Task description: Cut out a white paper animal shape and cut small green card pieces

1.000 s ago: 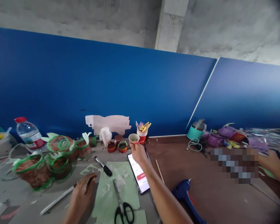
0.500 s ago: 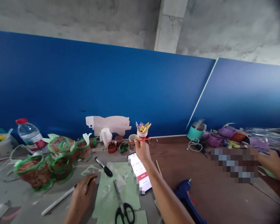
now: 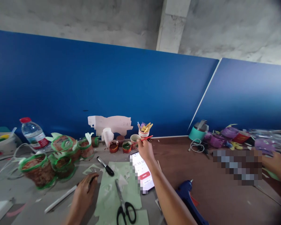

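My right hand (image 3: 145, 150) is closed on a thin red paintbrush (image 3: 148, 137), its end pointing up to the right. It is just in front of the pale cup (image 3: 134, 137), and my fingers hide the brush's lower end. Beside that stand small cups of green paint (image 3: 126, 146) and red-brown paint (image 3: 113, 145). My left hand (image 3: 85, 189) rests on the table at the left, fingers loosely bent and apart. A white pen-like stick (image 3: 61, 198) lies against it, partly hidden underneath. A lit phone (image 3: 145, 181) lies below my right wrist.
Black-handled scissors (image 3: 125, 207) and a black marker (image 3: 105, 166) lie on green paper (image 3: 107, 193). A blue glue gun (image 3: 187, 197) is right of my forearm. Brown-and-green pots (image 3: 38, 173) and a bottle (image 3: 35, 134) stand left. Another person's hand (image 3: 271, 162) is at far right.
The red paintbrush has tilted from nearly level to steeper, its free end higher and nearer my hand. My right hand has shifted slightly; my left hand stays on the table.
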Motion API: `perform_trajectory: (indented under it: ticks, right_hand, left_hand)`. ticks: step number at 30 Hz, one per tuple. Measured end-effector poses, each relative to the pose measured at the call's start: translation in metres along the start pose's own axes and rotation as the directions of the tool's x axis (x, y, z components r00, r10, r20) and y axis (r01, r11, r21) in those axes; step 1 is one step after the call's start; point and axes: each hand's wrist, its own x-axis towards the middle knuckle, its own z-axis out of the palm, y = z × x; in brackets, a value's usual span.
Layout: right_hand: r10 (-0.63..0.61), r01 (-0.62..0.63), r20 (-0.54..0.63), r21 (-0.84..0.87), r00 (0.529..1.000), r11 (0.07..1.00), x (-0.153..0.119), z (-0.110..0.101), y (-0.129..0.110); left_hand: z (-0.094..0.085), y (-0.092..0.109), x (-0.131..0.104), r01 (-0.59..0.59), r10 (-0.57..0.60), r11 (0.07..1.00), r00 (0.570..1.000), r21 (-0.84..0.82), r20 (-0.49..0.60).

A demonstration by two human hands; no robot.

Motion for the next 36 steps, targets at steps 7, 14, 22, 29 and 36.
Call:
perform_trajectory:
  ticks: [7,14,22,29,36]
  right_hand:
    - [-0.029,0.035,0.059,-0.096,0.998,0.995,-0.005,0.011,0.000]
    - [-0.090,0.091,0.039,-0.020,0.995,0.996,-0.010,0.027,0.001]
    - [-0.042,0.053,-0.087,0.126,0.995,0.991,0.000,0.006,0.005]
    - [-0.002,0.033,-0.114,0.264,0.993,0.964,0.000,0.001,0.002]
    - [0.117,-0.032,-0.115,0.566,0.986,0.824,0.006,-0.008,0.005]
  left_hand:
    - [0.001,0.001,-0.001,0.013,-0.013,1.000,1.000,-0.013,0.005]
    - [-0.002,0.006,0.000,0.002,-0.002,1.000,1.000,-0.018,-0.021]
    - [-0.005,0.009,0.002,0.019,-0.020,0.999,1.000,-0.036,-0.017]
    - [-0.004,0.008,0.002,0.028,-0.028,0.999,1.000,-0.035,-0.009]
    - [-0.004,0.009,0.001,0.044,-0.044,0.998,0.999,-0.033,-0.014]
